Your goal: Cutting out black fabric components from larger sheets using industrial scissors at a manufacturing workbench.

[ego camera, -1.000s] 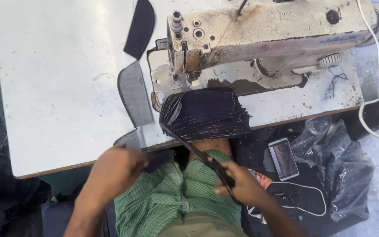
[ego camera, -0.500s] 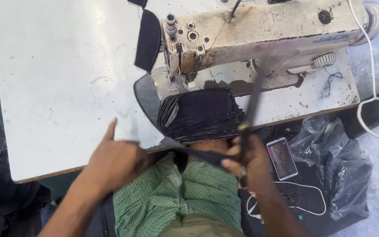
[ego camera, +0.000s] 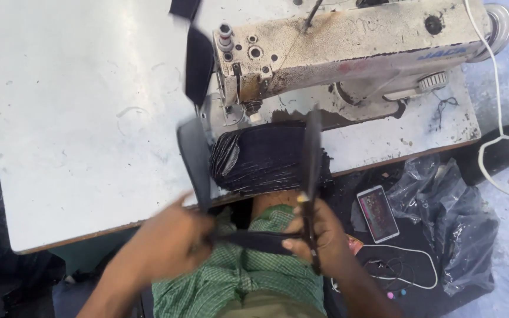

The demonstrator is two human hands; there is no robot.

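White and scuffed, the table (ego camera: 78,135) fills the left of the view, its near edge running above the person's lap. Below that edge, the left hand (ego camera: 169,241), blurred, is closed around the left end of a dark strip (ego camera: 248,240) that stretches level across to the right hand. A dark band (ego camera: 195,159) rises from the left hand over the near edge towards the sewing machine. Just right of it, a stack of dark fabric pieces (ego camera: 269,156) lies at the near edge, overhanging it slightly. The sewing machine (ego camera: 349,53), cream and stained, stands along the far edge at the table's right end. The right hand (ego camera: 316,232) pinches the strip's right end and grips scissors (ego camera: 310,176), blades upright in front of the stack; whether the blades are parted cannot be told. Green checked cloth (ego camera: 237,277) covers the lap. Beyond the right corner, a phone (ego camera: 378,213) lies face up on dark cloth beside a crumpled black plastic bag (ego camera: 455,229).
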